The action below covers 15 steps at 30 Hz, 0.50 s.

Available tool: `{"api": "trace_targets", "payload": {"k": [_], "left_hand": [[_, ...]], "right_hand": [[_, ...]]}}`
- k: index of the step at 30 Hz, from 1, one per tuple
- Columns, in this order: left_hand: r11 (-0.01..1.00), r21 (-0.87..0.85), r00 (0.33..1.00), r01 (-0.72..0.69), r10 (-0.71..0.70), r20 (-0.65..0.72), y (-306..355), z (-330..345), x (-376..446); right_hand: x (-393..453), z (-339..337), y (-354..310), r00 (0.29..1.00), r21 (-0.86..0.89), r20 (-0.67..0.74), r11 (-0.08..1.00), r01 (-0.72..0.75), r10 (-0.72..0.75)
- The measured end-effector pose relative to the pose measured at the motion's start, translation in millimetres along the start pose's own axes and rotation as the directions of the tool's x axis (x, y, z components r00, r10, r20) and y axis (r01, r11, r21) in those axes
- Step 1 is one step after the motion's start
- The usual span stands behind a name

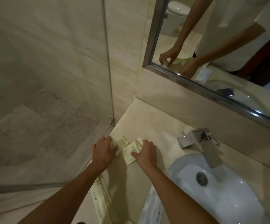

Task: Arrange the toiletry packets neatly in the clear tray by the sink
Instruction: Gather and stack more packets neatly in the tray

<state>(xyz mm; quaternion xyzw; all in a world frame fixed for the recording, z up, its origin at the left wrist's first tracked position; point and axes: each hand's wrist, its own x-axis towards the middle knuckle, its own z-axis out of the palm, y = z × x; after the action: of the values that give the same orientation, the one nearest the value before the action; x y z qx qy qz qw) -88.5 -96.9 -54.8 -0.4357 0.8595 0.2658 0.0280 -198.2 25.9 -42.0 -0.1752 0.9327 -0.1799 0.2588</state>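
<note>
Two small cream toiletry packets with gold stripes lie on the marble counter left of the sink. My left hand (pixel 104 151) rests palm down on the left packet (pixel 122 141), fingers pressing it. My right hand (pixel 144 153) presses on the right packet (pixel 130 153), which lies slanted. A long cream packet (pixel 102 201) lies near the counter's front edge under my left forearm. A clear-wrapped packet (pixel 152 206) lies under my right forearm beside the basin. I cannot make out the clear tray's edges in this dim, blurred view.
A white basin (pixel 228 196) with a chrome tap (pixel 202 143) is at the right. A mirror (pixel 220 38) hangs on the back wall. A glass shower screen (pixel 108 62) borders the counter's left side.
</note>
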Motion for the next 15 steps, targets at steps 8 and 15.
{"api": "trace_targets", "payload": {"k": [8, 15], "left_hand": [[0.901, -0.425, 0.98, 0.091, -0.006, 0.199, 43, -14, -11], [0.893, -0.446, 0.963, -0.06, 0.169, 0.211, 124, 3, -54]], "right_hand": [[-21, -56, 33, 0.988, 0.459, 0.098, 0.875, -0.153, 0.122], [-65, -117, 105, 0.987, 0.509, 0.044, 0.846, -0.156, 0.155]]}}
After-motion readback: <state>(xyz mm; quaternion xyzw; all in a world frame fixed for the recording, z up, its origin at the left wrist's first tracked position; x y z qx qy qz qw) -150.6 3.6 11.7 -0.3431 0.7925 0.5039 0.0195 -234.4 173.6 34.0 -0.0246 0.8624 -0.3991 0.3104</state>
